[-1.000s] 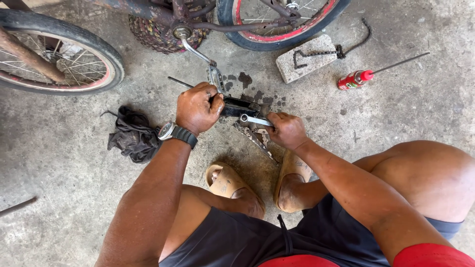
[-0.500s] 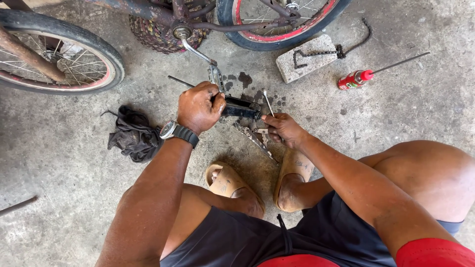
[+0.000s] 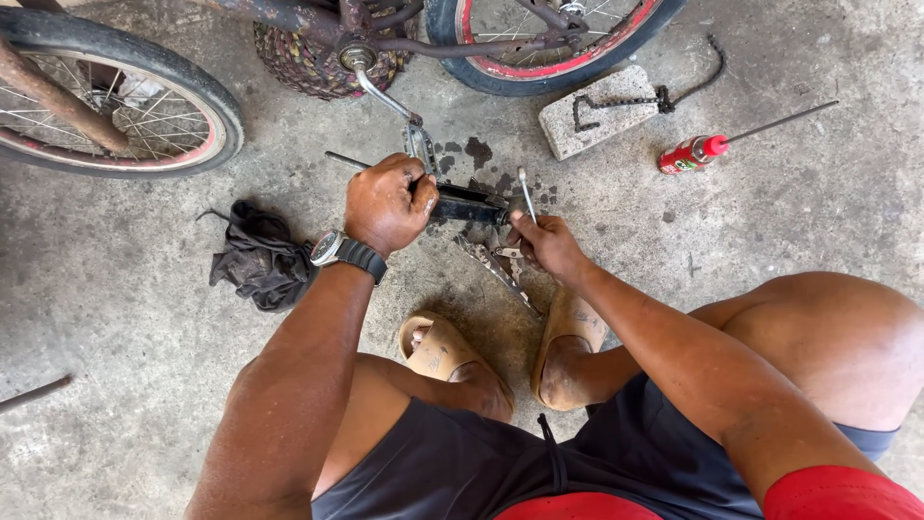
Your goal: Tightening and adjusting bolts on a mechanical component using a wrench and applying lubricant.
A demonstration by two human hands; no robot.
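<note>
At the far left, a bicycle wheel (image 3: 115, 101) with a black tyre and a red-edged rim stands on the concrete floor (image 3: 125, 424). Just right of it and lower, a dark crumpled rag (image 3: 258, 258) lies on the floor, near the person's left wrist, which wears a black wristwatch (image 3: 345, 252). The left hand (image 3: 388, 200) is curled into a closed fist over the near end of a black pedal (image 3: 469, 204), which sits at the tip of the silver crank arm (image 3: 385, 96) reaching down from the rusty bicycle frame (image 3: 318, 21). Below the hands, two tan sandals (image 3: 438, 349) rest on the floor, with a greasy toothed metal part (image 3: 496, 272) lying between the pedal and the feet. The right hand (image 3: 547, 245) is closed around the lower end of a slim silver wrench (image 3: 526, 195), whose shaft points up beside the outer end of the pedal; whether its head touches the pedal I cannot tell. Further right, a second wheel (image 3: 568, 48) with a red rim stands above a grey concrete block (image 3: 597, 114) draped with a loose chain (image 3: 635, 98). Rightmost lies a red spray can (image 3: 691, 154) with a long thin straw.
</note>
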